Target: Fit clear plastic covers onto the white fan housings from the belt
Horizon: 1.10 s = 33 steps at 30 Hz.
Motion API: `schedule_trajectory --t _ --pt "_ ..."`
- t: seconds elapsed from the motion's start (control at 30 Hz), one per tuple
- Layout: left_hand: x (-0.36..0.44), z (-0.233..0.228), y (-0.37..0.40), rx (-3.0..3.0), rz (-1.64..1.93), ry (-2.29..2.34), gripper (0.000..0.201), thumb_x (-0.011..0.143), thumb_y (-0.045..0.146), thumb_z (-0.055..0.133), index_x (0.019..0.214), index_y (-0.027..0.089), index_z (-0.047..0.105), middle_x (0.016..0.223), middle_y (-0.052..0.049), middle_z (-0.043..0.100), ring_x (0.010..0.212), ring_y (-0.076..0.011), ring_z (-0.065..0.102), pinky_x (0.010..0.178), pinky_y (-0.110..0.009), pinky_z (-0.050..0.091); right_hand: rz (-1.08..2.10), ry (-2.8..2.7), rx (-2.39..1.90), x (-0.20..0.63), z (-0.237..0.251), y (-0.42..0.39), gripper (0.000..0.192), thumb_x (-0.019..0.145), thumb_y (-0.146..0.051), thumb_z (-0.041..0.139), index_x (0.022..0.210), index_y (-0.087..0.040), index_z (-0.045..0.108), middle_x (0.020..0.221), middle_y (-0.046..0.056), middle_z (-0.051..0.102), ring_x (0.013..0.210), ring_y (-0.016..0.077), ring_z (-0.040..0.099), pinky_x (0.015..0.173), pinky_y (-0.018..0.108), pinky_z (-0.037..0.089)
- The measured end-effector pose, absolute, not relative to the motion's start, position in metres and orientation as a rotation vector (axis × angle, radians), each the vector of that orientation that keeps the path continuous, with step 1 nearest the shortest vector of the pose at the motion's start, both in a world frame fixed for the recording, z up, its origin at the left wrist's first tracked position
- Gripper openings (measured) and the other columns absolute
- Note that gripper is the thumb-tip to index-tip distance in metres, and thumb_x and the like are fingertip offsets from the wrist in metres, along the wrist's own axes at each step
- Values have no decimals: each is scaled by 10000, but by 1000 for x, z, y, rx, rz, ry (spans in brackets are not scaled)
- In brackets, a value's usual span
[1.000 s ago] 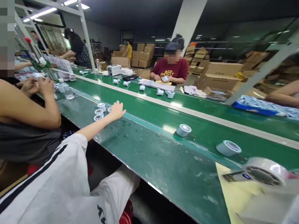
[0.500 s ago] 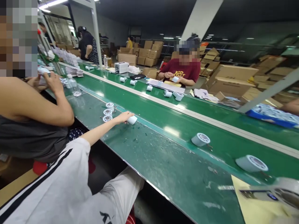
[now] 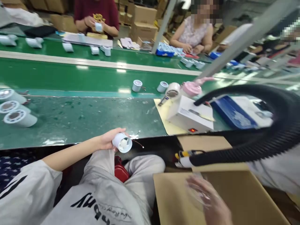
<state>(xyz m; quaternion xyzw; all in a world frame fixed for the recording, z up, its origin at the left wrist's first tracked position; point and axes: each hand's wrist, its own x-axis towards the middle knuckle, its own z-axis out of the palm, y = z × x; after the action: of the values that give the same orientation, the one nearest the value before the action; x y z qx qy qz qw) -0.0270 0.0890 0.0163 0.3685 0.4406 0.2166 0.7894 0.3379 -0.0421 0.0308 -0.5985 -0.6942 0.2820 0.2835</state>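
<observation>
The right hand [image 3: 208, 200], blurred, is hovering over a flat brown cardboard box [image 3: 234, 200] near the lap; whether its fingers are apart or together cannot be told. The left hand [image 3: 108, 139] is gripping a small white plastic cylinder [image 3: 122, 142] just off the near edge of the green tabletop [image 3: 82, 118], fingers clamped around its body, open end facing the camera, thin wires trailing rightward. Farther left, three similar white cylinders [image 3: 14, 107] are lying on the tabletop.
</observation>
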Motion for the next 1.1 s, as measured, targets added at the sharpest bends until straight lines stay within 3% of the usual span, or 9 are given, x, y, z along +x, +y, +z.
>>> schedule_trajectory --t 0.07,0.17,0.27,0.37,0.43,0.7,0.83,0.93,1.1 --pt "-6 12 84 844 369 912 474 790 608 598 927 155 616 637 -10 594 431 -117 486 336 -207 356 640 -2025 -1413 311 25 -49 531 967 -632 561 1369 -300 663 1289 147 673 1123 363 691 886 485 619" --pt "12 12 75 946 255 864 447 767 567 693 941 155 668 701 -3 617 450 -91 466 352 -192 332 267 -2257 -1290 262 16 -30 446 1010 -438 585 1430 -291 621 1348 161 632 1163 345 656 917 470 603" --pt "16 20 66 1220 283 866 294 803 442 724 921 172 718 820 -16 665 622 -116 548 523 -209 453 89 -2278 -1395 232 11 -7 349 947 -280 687 1295 -247 704 1361 187 607 1118 367 637 868 505 602" --pt "14 25 59 1701 449 877 182 884 345 654 941 191 733 970 -52 688 906 -190 616 863 -312 510 299 -2250 -1422 228 9 1 190 866 -160 751 1044 -226 750 1307 163 615 1121 345 634 860 469 604" --pt "12 24 56 1834 528 884 194 899 348 652 990 196 730 1019 -71 689 968 -220 622 942 -360 488 549 -2189 -1390 231 8 1 77 855 -189 770 912 -220 728 1284 141 605 1118 316 643 861 435 602" --pt "8 1 58 1799 622 898 675 607 549 925 1184 245 751 1126 -96 629 1068 -275 608 996 -445 503 1015 -1665 -1336 228 13 -3 307 986 -369 567 759 -208 698 1043 98 649 916 230 662 825 359 553" --pt "5 -1 58 1837 534 739 675 650 492 917 1254 257 728 1329 -142 604 1262 -335 569 1085 -489 471 1145 -1444 -1340 232 14 0 335 895 -423 704 635 -213 682 971 87 695 908 249 697 822 368 561" --pt "3 3 54 1721 444 683 704 730 393 875 1383 274 639 1321 -123 658 1171 -300 640 965 -411 546 1218 -1308 -1260 236 12 2 402 883 -455 743 570 -219 655 928 79 735 930 261 726 877 399 576" --pt "4 7 45 1312 488 757 758 729 354 865 1413 202 575 1236 -125 690 935 -196 688 809 -314 571 1116 -1613 -1099 239 9 -3 169 854 -404 814 950 -266 804 1283 104 729 1199 306 693 1025 467 568"
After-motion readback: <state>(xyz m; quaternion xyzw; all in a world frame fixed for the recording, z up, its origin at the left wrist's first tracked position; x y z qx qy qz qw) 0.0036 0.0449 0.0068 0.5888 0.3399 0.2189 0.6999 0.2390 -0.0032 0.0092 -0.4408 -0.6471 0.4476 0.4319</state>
